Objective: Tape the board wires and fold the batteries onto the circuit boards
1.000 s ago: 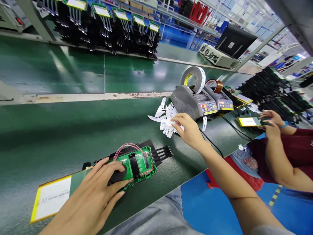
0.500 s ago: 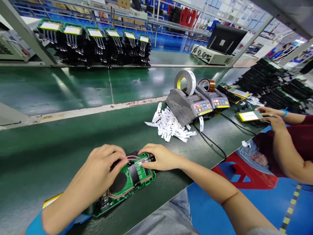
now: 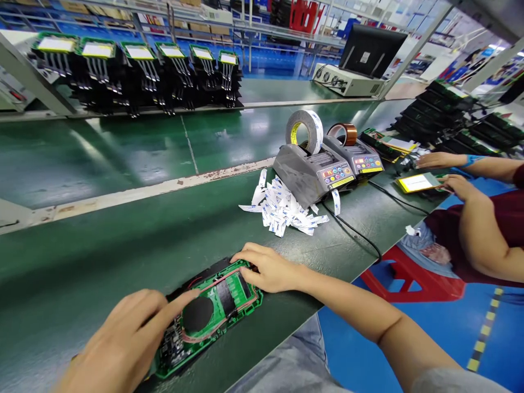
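Note:
A green circuit board in a black housing lies slantwise on the bench in front of me. It carries a round black pad, a black strip across its middle, and thin pink wires along both long edges. My right hand grips the board's far right end, thumb on its face and fingers over the far edge. My left hand is over the near left end, its index finger stretched to the upper wires beside the round pad. Nothing is pinched in it; its other fingers are partly hidden.
A pile of white tape pieces lies beyond the board. Two tape dispensers stand behind it, with a black cable trailing forward. Stacked black-cased boards line the back. At right, a co-worker's hands handle another board.
My left hand has let go of the pink wires and moved down and left. The wires now lie along the board's far edge. My right hand keeps its grip.

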